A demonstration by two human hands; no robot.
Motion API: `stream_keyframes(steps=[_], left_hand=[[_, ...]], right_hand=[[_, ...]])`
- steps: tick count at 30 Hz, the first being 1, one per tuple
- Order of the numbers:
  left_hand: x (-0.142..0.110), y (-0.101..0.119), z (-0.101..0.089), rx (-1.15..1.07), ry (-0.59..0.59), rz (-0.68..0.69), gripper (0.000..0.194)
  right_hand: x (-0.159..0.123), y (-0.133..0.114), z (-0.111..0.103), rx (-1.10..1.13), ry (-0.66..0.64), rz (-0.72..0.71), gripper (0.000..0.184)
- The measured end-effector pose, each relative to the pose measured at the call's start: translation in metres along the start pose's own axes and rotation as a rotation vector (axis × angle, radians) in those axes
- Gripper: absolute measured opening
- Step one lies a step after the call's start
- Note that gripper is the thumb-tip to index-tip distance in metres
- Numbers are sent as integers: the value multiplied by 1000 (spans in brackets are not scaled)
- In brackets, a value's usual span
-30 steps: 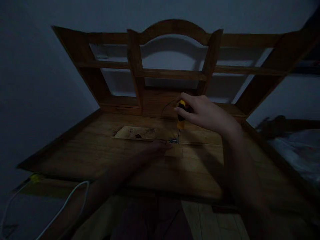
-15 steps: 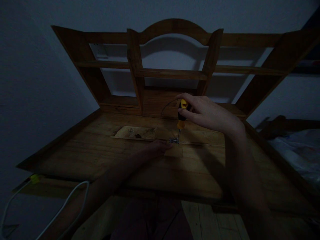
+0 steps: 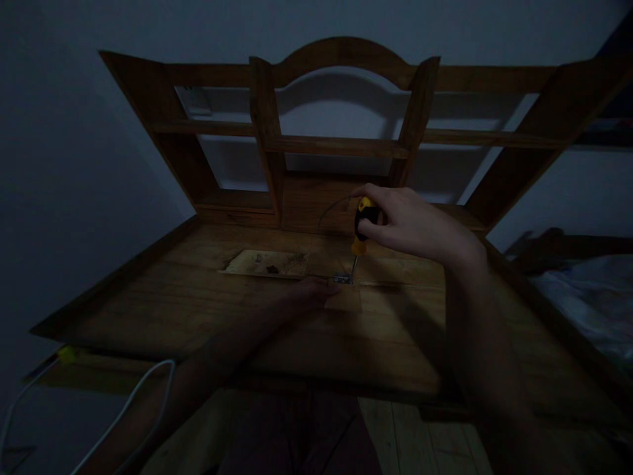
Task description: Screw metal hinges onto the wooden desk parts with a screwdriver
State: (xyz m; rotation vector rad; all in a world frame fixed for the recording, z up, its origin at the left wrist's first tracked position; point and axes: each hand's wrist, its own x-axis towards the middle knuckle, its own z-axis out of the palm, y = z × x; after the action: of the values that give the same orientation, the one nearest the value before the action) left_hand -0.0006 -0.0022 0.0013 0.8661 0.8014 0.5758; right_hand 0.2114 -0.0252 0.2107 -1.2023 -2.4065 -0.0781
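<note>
Screwdriver [image 3: 359,246] with a yellow and black handle, standing nearly upright over the middle of the wooden bench [image 3: 163,290], its tip down at the right end of a small metal fitting [image 3: 341,279]. The right hand [image 3: 413,221] has its fingers closed around the handle, gripping it. The left hand [image 3: 311,290] reaches in low, its fingertips at the fitting's left end; whether they pinch it or only rest beside it, I cannot tell. A small wooden piece [image 3: 343,301] lies just in front of the fitting. Farther left, a pale, rough-edged patch [image 3: 267,262] shows in the bench top. Behind stands a wooden shelf unit [image 3: 341,146]; a white cable [image 3: 131,399] loops by the left forearm
</note>
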Motion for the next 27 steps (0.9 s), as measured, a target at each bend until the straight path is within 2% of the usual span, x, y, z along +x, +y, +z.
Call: stream_keyframes(steps=[3,9,14,17,20,23,27], left_hand=[[-1,1,1,-3,-3,-8,23],[-1,1,0,2,-38,4,26],[0,0,-1,-4,-8,-10,26],[-1,0,-1,13,-3,-18,28],[-1,1,1,-1,-29,-11,27],[1,-1,-1,-8,-38,15,27],[6,-5,-8,13,-48,30,34]], right_hand=[[-1,-3,1,15,-31,-4,31],[0,-4,7,-52,-28,80,32],[-1,1,2,18,0,-40,35],[-1,1,0,70,-39,-54,41],[0,-2,2,72,-44,-73,36],[2,-4,6,-18,6,-21,29],[1,-4,6,-89,30,71,36]])
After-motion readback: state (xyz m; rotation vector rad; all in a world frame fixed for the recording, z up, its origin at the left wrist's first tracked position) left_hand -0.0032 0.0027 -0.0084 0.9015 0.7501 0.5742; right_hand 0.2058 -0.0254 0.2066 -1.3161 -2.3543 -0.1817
